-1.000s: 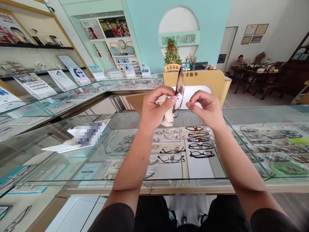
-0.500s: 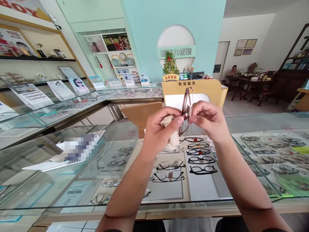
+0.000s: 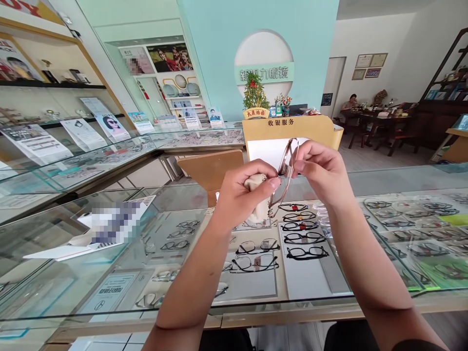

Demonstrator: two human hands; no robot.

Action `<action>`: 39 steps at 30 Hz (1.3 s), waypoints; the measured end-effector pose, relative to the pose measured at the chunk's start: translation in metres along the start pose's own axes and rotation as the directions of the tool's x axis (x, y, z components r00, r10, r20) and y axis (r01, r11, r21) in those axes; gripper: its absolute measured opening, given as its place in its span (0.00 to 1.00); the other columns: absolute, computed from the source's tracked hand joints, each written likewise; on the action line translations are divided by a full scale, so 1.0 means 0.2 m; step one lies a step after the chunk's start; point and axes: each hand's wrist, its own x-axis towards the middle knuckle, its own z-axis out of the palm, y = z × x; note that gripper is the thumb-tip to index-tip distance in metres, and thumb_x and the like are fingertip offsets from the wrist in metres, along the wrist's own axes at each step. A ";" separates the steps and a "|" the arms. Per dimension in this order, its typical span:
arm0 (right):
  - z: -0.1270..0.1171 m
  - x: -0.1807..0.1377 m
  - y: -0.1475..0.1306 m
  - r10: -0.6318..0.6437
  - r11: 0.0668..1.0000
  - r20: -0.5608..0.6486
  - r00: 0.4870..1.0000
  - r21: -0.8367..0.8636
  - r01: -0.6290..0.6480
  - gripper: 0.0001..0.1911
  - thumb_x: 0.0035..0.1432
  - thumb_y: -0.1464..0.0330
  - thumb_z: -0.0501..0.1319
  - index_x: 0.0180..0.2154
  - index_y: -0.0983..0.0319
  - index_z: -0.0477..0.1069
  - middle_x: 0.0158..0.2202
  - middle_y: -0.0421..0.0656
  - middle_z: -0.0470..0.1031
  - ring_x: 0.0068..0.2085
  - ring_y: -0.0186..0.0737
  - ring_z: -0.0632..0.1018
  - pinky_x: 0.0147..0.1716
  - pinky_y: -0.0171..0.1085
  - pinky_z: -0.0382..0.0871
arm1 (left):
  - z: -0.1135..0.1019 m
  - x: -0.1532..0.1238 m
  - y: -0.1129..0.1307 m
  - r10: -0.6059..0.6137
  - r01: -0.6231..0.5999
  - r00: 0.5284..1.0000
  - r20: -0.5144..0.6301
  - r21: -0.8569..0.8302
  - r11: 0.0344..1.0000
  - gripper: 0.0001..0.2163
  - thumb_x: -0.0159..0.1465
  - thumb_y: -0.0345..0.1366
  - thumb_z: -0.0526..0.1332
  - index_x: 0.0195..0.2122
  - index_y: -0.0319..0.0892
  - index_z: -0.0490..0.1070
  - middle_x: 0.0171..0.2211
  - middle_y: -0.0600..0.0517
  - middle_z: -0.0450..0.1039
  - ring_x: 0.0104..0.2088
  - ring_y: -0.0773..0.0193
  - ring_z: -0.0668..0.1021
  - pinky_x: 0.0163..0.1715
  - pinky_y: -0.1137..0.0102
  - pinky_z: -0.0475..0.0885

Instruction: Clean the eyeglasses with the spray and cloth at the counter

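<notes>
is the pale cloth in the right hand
No, the pale cloth is bunched in the left hand, next to the glasses.

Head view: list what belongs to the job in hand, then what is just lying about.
In the job:
eyeglasses, in the left hand, right hand at the rim
cream cloth, bunched in the left hand

Lying about:
dark-rimmed glasses on display
white folded card at left
leafy plant at the back
</notes>
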 end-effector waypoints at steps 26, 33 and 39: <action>-0.07 0.01 -0.05 0.067 0.975 -0.089 0.994 -0.207 -0.084 0.05 0.54 0.72 0.66 0.28 0.58 0.73 0.25 0.35 0.71 0.28 0.32 0.69 0.31 0.38 0.62 | -0.04 0.02 -0.02 0.148 -0.149 0.989 0.016 0.151 0.977 0.03 0.69 0.34 0.71 0.37 0.45 0.80 0.35 0.53 0.81 0.34 0.66 0.80 0.37 0.68 0.74; -0.09 0.00 -0.07 0.002 0.933 -0.124 0.992 -0.356 -0.046 0.07 0.56 0.73 0.67 0.29 0.58 0.71 0.27 0.35 0.71 0.30 0.33 0.68 0.32 0.38 0.61 | -0.06 0.03 -0.05 0.131 -0.116 0.989 -0.066 0.194 0.974 0.05 0.68 0.36 0.71 0.35 0.46 0.80 0.32 0.54 0.80 0.32 0.66 0.77 0.32 0.68 0.71; 0.06 -0.07 -0.15 0.023 0.918 -0.065 0.998 -0.393 -0.047 0.08 0.60 0.71 0.68 0.30 0.58 0.71 0.30 0.37 0.76 0.32 0.35 0.75 0.35 0.39 0.69 | -0.02 0.04 -0.10 0.024 0.027 0.921 -0.389 0.124 0.992 0.09 0.68 0.45 0.73 0.36 0.46 0.81 0.29 0.55 0.79 0.27 0.67 0.75 0.27 0.70 0.70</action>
